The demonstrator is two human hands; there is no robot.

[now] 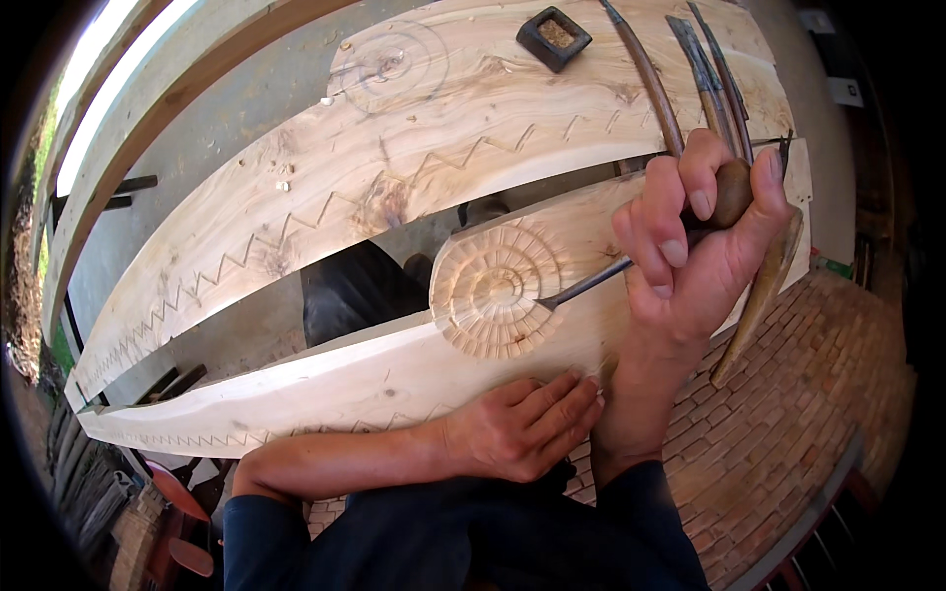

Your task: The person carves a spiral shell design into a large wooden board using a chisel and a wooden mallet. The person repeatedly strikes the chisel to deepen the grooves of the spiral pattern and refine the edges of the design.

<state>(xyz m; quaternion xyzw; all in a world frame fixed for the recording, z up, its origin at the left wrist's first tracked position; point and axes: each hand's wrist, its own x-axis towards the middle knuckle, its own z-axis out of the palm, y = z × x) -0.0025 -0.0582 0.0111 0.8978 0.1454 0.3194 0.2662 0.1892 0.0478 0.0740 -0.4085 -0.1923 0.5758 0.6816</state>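
A pale wooden board (pixel 325 394) lies across in front of me, with a round rosette (pixel 498 266) of ringed notches cut into it. My right hand (pixel 700 217) is closed around a carving gouge (pixel 586 283), whose round wooden handle sits in the palm. The gouge's metal blade slants down to the left, its tip at the rosette's right part. My left hand (pixel 537 424) lies on the board's near edge below the rosette, fingers stretched out and nothing seen in them. Behind the right wrist, a tapered brown wooden piece (pixel 759 295) sticks out past the board's edge.
Farther off, a second board (pixel 296 212) carries a zigzag line, loose chips and a drawn circle. On it stand a dark square box (pixel 554 39) and several long-handled tools (pixel 645 74). Brick paving (pixel 788 424) lies at the right; curved beams (pixel 148 128) rise at the left.
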